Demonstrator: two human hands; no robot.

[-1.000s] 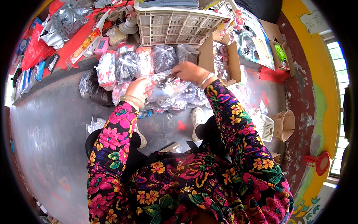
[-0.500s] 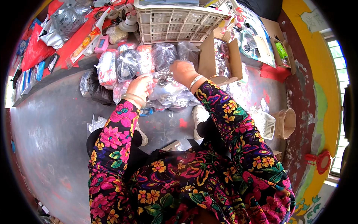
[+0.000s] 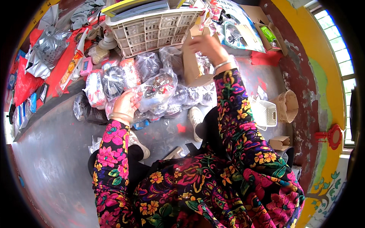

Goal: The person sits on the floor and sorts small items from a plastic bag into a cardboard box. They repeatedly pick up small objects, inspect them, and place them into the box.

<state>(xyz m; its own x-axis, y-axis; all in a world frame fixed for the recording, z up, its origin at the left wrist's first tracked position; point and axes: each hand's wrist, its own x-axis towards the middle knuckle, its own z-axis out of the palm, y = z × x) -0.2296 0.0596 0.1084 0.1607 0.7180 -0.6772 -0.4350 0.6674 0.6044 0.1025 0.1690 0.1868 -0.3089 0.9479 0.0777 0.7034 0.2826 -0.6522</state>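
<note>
A clear plastic bag [image 3: 162, 84] of small dark and red pieces lies on the heap in front of me. My left hand [image 3: 126, 104] is closed on the left edge of this bag. Above the open cardboard box [image 3: 189, 62] is my right hand [image 3: 211, 48], its fingers loosely stretched to the left with nothing visible in them. Part of the box's contents shows below the wrist, in clear wrapping; the hand hides the rest. Tied bags stand left of the box, among them one with dark contents [image 3: 113, 78] and one with red-orange contents [image 3: 130, 72].
A cream plastic crate [image 3: 152, 32] stands behind the bags. To the right are a white basket [image 3: 266, 114] and a brown bin [image 3: 288, 106] by the wall. Red sheeting [image 3: 70, 76] with assorted packets lies at the left. My shoes [image 3: 195, 121] are below the heap.
My right hand has left the clear bag and moved up and right over the cardboard box. The left hand stays at the bag, whose contents now show. The view has shifted right.
</note>
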